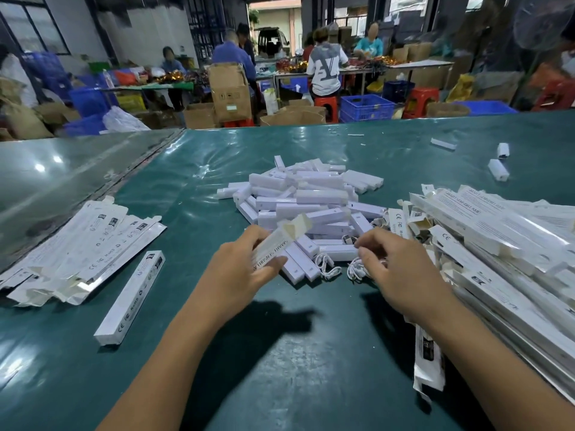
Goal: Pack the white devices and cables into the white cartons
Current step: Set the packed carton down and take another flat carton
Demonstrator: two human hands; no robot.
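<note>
At frame centre the left hand (239, 269) grips an open carton (280, 241) angled up-right toward the device pile (308, 200), while the right hand (401, 269), nearer, pinches a cable (357, 270).

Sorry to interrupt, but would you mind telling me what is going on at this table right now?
A person is packing white devices into cartons at a green table. The left hand holds an open-ended carton, while the right hand reaches to a coiled cable at the near edge of the device pile. Flat cartons lie at left, one carton sits alone beside them, and another stack of cartons is at right.
</note>
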